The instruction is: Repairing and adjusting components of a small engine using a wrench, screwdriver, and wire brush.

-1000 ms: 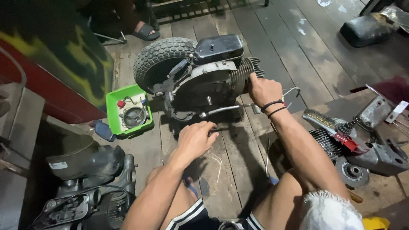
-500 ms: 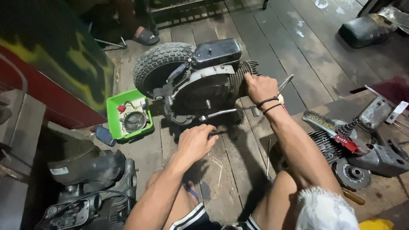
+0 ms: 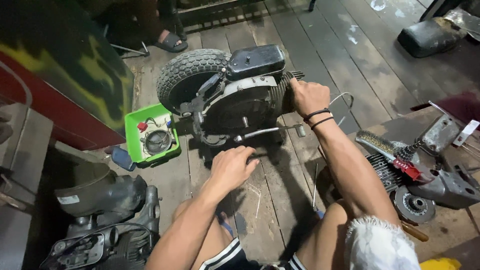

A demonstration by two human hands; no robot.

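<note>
Left hand: the left hand reaches forward from a bent arm, palm down, fingers curled together over a thin dark tool just below the engine; how firmly it grips cannot be told.
Right hand: the right hand stretches further out, arm nearly straight, fingers closed on the finned cylinder at the engine's right end; black bands circle the wrist.
Engine: the small engine lies on the plank floor in front of the knees, with a knobbly tyre at its left, a black box on top and a metal lever sticking out to the right.
Labels: a pale rectangular sticker sits on the dark engine part at lower left; a small white tag lies at the right edge.
Containers: a bright green tray rests just left of the engine and holds a round metal part, a red piece and thin wires.
Right side: a wire brush lies over loose engine parts.
</note>
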